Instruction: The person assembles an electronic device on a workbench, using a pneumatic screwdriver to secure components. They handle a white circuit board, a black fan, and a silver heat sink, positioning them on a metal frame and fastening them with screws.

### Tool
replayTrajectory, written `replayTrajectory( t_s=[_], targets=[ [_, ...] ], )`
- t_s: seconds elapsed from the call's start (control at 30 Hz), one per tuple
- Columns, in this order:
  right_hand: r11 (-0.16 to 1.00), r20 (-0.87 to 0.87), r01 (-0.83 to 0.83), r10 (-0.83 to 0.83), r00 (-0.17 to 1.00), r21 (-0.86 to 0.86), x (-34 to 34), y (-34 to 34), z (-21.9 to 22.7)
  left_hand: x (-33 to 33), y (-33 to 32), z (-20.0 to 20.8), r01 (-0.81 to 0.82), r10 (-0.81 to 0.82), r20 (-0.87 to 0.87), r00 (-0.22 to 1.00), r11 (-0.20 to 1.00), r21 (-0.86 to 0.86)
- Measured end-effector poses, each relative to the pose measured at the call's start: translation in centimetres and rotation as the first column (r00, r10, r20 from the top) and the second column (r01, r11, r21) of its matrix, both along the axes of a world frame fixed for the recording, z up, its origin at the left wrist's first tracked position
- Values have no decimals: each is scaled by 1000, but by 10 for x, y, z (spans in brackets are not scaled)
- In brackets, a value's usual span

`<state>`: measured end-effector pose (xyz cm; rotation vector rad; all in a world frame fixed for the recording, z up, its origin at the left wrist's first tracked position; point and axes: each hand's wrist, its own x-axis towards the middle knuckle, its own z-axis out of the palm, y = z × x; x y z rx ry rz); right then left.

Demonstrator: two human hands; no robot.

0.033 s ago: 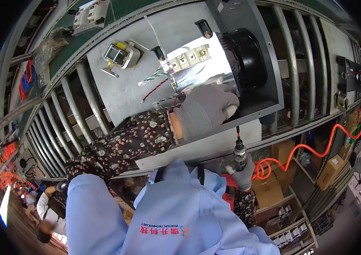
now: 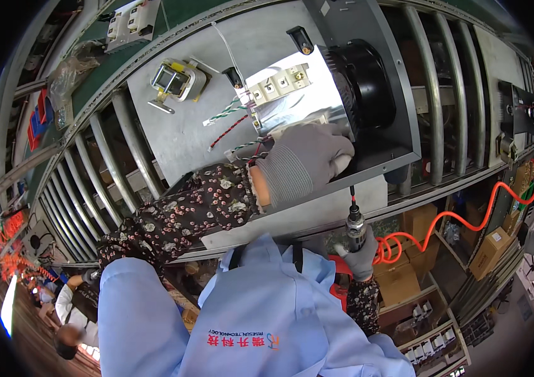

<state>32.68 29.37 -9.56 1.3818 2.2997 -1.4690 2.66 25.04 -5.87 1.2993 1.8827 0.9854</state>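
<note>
My left hand (image 2: 308, 158), in a grey glove, reaches over the near wall of a dark grey metal housing (image 2: 399, 81). Its fingers curl down with the tips hidden, beside a shiny silver plate (image 2: 305, 110) that carries cream terminal blocks (image 2: 277, 87). A round black fan (image 2: 370, 86) sits at the plate's right. My right hand (image 2: 361, 261), also gloved, is wrapped round an air screwdriver (image 2: 355, 229). The screwdriver stands with its bit toward the housing's near wall; whether the tip meets a screw is hidden. Twisted green-white and red-black wires (image 2: 226, 132) trail left of the plate.
A transformer (image 2: 180, 80) lies on the grey board at the left. Metal rollers (image 2: 132, 144) flank the board on both sides. An orange coiled air hose (image 2: 443, 220) runs off to the right above cardboard boxes (image 2: 399, 283). Another person (image 2: 75, 308) is at lower left.
</note>
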Motion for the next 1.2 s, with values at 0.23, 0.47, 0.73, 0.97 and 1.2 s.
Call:
replayTrajectory(
  t_s=[0.23,0.47,0.73,0.97,1.2],
  targets=[
    [1000,27,-2,2,1000,16,4,1,-5,-9,-4,1,151,-135,231,963,987,-54],
    [996,-7,-28,29,1000,88,2,1,-5,-3,-13,27,315,-276,178,944,916,-247],
    [996,-19,39,-41,999,-74,-3,1,1,16,12,41,288,-389,-47,920,751,-594],
    [999,-35,-7,5,999,-41,-3,6,1,-6,21,33,339,-327,117,938,788,-514],
    [999,-42,-48,48,998,-10,1,8,1,-2,-9,23,84,37,410,911,958,-274]
  ],
)
